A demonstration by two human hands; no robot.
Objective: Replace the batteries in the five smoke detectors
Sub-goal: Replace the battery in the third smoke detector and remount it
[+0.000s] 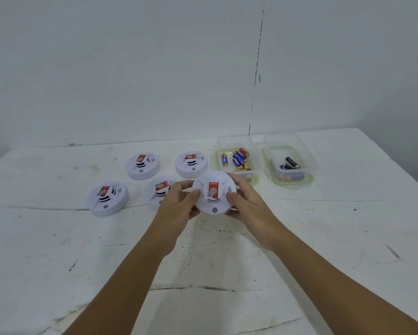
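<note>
A person is lifting one detector (214, 193) off the table (58, 250), face up, with both hands, seemingly to turn it over or twist it open for its battery. The left hand (179, 201) is cupping its left rim, thumb curled over the top edge; the right hand (245, 198) is gripping the right rim, fingers wrapped behind it. Four detectors (142, 165) are waiting just beside it, while colourful batteries (237, 159) are filling the near tub (235, 143) and darker ones (290, 163) the far tub (297, 151), probably fresh and spent kept apart

Near table (227, 262) open; four detectors (142, 165) crowd left, two tubs (237, 163) right
</note>
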